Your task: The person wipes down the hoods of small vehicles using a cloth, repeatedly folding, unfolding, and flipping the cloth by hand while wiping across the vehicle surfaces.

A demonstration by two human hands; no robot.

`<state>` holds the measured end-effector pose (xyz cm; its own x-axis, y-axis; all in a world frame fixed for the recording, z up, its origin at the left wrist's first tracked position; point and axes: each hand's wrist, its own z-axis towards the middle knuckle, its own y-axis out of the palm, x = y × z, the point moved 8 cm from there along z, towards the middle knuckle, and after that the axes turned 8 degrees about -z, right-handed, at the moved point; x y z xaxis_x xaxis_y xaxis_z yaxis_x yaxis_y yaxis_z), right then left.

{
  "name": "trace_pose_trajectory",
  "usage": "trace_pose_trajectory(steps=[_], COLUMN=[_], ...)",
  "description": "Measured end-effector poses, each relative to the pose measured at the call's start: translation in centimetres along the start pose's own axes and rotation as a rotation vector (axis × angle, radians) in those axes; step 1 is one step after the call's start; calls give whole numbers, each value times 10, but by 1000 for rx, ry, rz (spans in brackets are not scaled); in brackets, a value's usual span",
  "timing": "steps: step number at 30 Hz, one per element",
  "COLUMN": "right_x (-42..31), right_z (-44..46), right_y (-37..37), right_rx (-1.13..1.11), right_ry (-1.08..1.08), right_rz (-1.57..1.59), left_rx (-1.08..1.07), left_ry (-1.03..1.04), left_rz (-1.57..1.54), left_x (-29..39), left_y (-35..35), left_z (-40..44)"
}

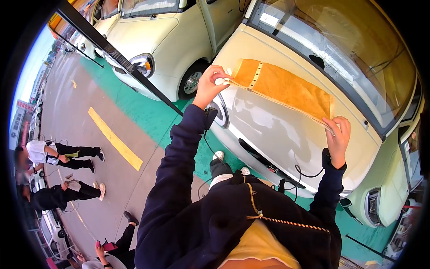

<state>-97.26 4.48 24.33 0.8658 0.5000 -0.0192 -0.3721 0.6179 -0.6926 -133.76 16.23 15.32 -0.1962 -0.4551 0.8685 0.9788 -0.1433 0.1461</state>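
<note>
An orange-brown cloth [286, 88] is stretched out above the hood of a cream car [268, 130]. A pale strip with dark dots crosses it near its left end. My left hand [211, 85] pinches the cloth's left corner between thumb and fingers. At the lower right corner, my right hand [337, 134] grips the edge in the same way. The cloth hangs fairly flat between both hands, and its far side lies over or close to the hood; whether it touches cannot be told.
A second cream car [165, 40] stands at the upper left, and a pale green car [358, 201] at the right. A black pole [121, 58] slants across the left. Several people stand at the left and lower left. Black cables hang near my forearms.
</note>
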Motion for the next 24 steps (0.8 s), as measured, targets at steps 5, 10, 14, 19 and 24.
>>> trace_pose_trajectory(steps=[5,10,14,19,24], right_x=[-11,-17,-17,-28,-55], right_z=[-88,-118,-119,-129,-122], right_y=[63,103,151,193,207], right_rx=[-398,-492,-430,-386,-453], right_ry=[100,258,253,326,307], right_rz=[140,200,-20,-314,-340], left_rx=[-352,-322,-328,-303,-335], left_ry=[-190,-92,77,153,154], left_rz=[525,616,861,1038,1077], left_x=[-78,-92,-105,-139,-145], left_y=[20,71,130,149,121], left_z=[-77,-92,-79,-94,-100])
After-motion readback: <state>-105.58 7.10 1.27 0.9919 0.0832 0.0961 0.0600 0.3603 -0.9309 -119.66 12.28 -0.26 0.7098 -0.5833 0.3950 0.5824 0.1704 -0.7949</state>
